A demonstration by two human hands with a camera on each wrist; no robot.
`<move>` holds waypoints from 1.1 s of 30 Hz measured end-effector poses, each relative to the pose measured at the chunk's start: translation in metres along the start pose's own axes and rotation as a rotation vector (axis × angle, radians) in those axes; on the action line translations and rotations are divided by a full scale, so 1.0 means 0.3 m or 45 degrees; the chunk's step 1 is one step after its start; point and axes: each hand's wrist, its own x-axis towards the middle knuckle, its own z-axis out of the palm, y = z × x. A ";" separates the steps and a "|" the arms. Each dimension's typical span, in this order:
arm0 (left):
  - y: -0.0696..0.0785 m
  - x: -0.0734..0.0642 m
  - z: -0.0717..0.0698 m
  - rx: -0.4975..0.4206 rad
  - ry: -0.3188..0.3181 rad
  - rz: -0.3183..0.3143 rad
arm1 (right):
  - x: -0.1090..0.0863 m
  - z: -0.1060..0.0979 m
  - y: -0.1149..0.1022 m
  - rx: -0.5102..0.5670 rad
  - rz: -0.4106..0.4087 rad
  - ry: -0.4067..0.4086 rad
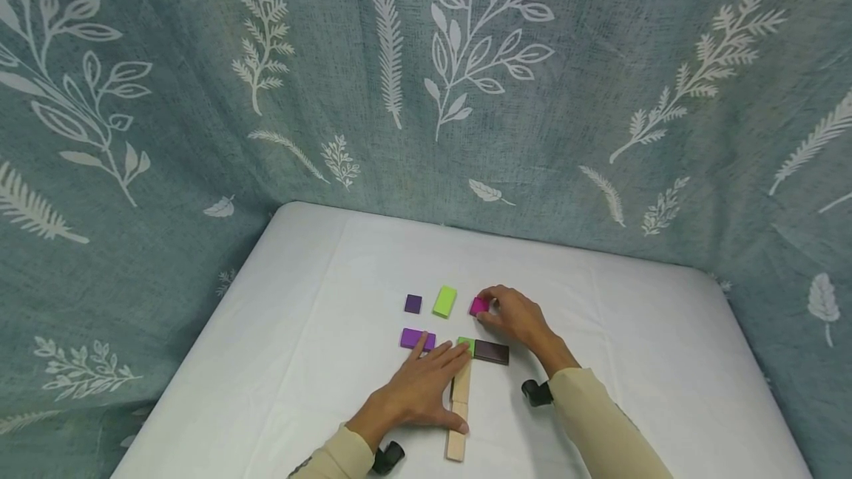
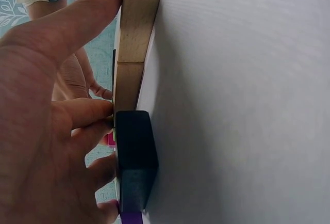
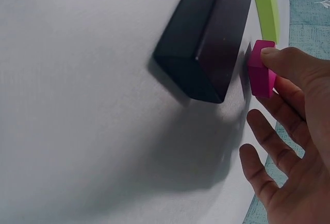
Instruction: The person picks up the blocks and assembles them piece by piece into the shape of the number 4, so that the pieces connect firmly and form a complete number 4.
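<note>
1. Two purple pieces sit farthest left from where I watch: a small dark purple block (image 1: pixel 413 304) at the back and a longer purple block (image 1: pixel 417 338) nearer. I judge both light, stiff and hard to damage, best pinched by opposite sides.
2. The left hand (image 1: pixel 426 386) lies spread, fingers extended, clasping nothing; one fingertip reaches the purple block, and the thumb touches the wooden blocks (image 1: pixel 455 447). My left wrist view also shows a dark block (image 2: pixel 135 152) by its fingertips.
3. Behind that hand, a lime block (image 1: pixel 444 301) lies apart; I would take its long edges.
4. Those wooden blocks run end to end, with a green block (image 1: pixel 471 344) at the far end. They look rigid and dry, so I expect decent grip, but a sideways nudge could break their line.
5. Beyond the green block and right of the lime one is the magenta block (image 1: pixel 478 307), pinched between the right hand's (image 1: pixel 522 316) thumb and index finger. I cannot tell whether it touches the white tabletop (image 1: pixel 612 316). Its painted faces may be slightly slick; flat opposite sides suit a gentle pinch.
6. Rightmost among the blocks, a dark brown block (image 1: pixel 492 352) abuts the green one; I would hold its free end.
</note>
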 end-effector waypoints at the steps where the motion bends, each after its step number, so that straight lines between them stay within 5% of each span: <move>1: -0.001 0.000 0.000 -0.001 0.000 0.000 | 0.000 0.000 -0.001 0.000 0.000 -0.001; 33: -0.002 -0.003 0.001 -0.018 -0.013 -0.006 | 0.013 0.014 -0.015 -0.009 0.046 -0.033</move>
